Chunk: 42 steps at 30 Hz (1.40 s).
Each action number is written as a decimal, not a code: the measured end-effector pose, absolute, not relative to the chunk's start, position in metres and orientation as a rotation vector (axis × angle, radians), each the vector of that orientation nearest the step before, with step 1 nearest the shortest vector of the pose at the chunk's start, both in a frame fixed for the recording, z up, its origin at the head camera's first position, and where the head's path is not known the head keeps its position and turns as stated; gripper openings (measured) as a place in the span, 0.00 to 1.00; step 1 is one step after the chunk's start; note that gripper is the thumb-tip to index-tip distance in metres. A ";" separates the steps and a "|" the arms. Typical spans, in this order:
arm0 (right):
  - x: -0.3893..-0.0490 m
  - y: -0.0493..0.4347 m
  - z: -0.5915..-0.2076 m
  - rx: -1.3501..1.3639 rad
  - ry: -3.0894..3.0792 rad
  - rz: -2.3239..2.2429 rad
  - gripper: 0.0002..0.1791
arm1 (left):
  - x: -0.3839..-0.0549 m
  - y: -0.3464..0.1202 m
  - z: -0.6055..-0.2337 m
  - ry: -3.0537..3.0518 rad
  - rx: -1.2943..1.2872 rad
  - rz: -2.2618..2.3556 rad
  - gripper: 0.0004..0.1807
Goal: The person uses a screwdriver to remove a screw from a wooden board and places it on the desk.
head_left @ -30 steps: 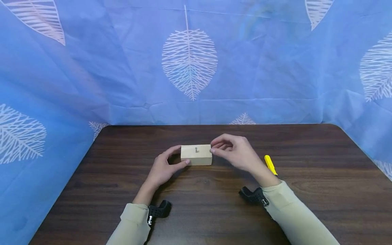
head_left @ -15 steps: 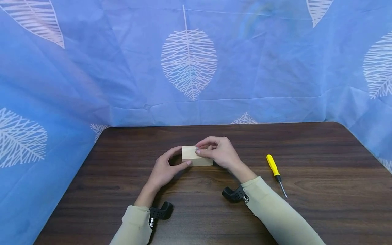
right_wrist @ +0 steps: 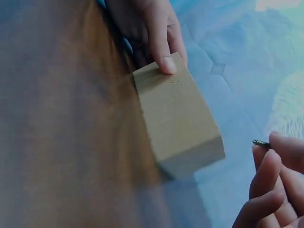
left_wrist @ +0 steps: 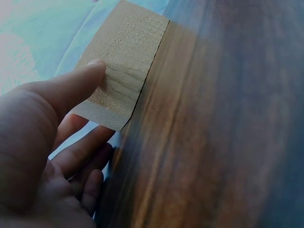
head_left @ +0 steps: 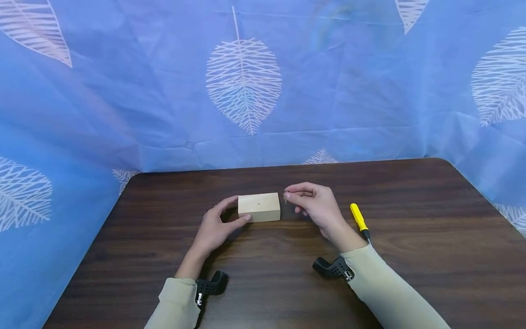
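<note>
A pale rectangular wooden block [head_left: 259, 208] lies on the table, a small dark hole [head_left: 259, 204] in its top face. My left hand [head_left: 213, 230] grips the block's left end, thumb on the near face and fingers round the back. The left wrist view shows that thumb pressing the wood [left_wrist: 128, 52]. To the right of the block, my right hand [head_left: 320, 209] pinches a small metal screw [right_wrist: 260, 143] between thumb and index finger. The screw's threaded tip sticks out of the pinch, apart from the block; its other end is hidden by the fingers.
A screwdriver [head_left: 358, 216] with a yellow handle lies on the dark wooden table [head_left: 263, 283], right of my right wrist; the sleeve covers most of its shaft. Behind the table hangs a blue cloth [head_left: 328, 91] with white leaf prints.
The screw stood upright in the block's top a second ago. My right hand moved in, took hold of it, lifted it out and carried it right. My left hand kept its grip.
</note>
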State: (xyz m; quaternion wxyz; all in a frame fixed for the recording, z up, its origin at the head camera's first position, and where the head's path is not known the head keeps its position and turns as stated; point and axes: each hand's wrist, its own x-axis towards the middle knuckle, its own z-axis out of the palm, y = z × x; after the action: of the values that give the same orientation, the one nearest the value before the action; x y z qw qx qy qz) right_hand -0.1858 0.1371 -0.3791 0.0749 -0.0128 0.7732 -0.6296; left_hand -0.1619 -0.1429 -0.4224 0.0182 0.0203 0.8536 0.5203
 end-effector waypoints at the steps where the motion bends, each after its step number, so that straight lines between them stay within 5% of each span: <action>1: -0.183 0.142 -0.382 0.004 2.305 -1.892 0.20 | -0.162 -0.145 -0.422 2.652 0.064 1.614 0.40; 19: -0.165 0.148 -0.408 0.164 2.719 -1.418 0.12 | -0.165 -0.163 -0.424 2.652 0.038 1.582 0.40; 34: -0.163 0.144 -0.416 0.185 2.723 -1.487 0.13 | -0.165 -0.167 -0.435 2.668 0.012 1.600 0.39; 39: -0.159 0.151 -0.398 -0.061 2.847 -1.489 0.12 | -0.164 -0.168 -0.437 2.674 0.016 1.579 0.41; 42: -0.158 0.163 -0.373 -0.259 3.012 -1.302 0.23 | -0.163 -0.168 -0.432 2.729 0.054 1.501 0.44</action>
State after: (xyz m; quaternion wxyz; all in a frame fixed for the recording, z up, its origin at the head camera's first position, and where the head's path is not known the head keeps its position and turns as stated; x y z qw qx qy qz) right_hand -0.1577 0.1633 -0.3728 -0.0749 -0.0783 0.9125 -0.3944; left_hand -0.1627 -0.1684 -0.4316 0.0134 0.0174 0.8759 0.4820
